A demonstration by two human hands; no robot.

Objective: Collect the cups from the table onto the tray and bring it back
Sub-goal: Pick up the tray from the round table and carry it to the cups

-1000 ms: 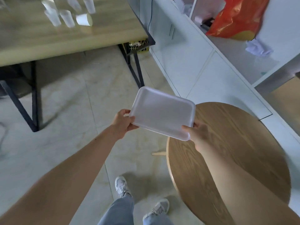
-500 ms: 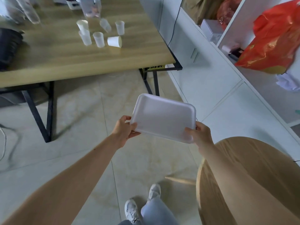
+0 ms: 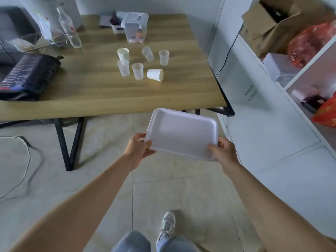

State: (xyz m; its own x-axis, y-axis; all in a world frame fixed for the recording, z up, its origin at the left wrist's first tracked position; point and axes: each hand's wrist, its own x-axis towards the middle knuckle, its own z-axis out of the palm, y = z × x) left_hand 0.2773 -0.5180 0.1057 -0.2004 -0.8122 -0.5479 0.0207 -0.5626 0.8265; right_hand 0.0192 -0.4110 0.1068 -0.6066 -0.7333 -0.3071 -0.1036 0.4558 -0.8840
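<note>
You stand on a pale tiled floor (image 3: 91,160) facing a long wooden table (image 3: 101,91) on black legs, with white shelving (image 3: 283,88) along the right wall holding a cardboard box (image 3: 269,28) and a red bag (image 3: 309,46). On the table, near its right half, six cups (image 3: 138,70) stand or lie close together: five upright and one white paper cup (image 3: 155,74) lying on its side at the near right of the group. Farther back sit a clear lidded container (image 3: 135,28) and a clear bottle (image 3: 70,28) leaning at the far left; a black mesh object (image 3: 27,77) rests at the left edge.

Your left hand (image 3: 138,148) grips the near left corner of the empty white tray (image 3: 181,133), thumb on the rim; your right hand (image 3: 222,150) closes on the near right corner. The tray hangs over the floor, just short of the table's near edge.

Compared with half a second ago, the table and cups have come much closer and fill more of the view, and the round wooden table that was at your lower right has dropped out of sight.
</note>
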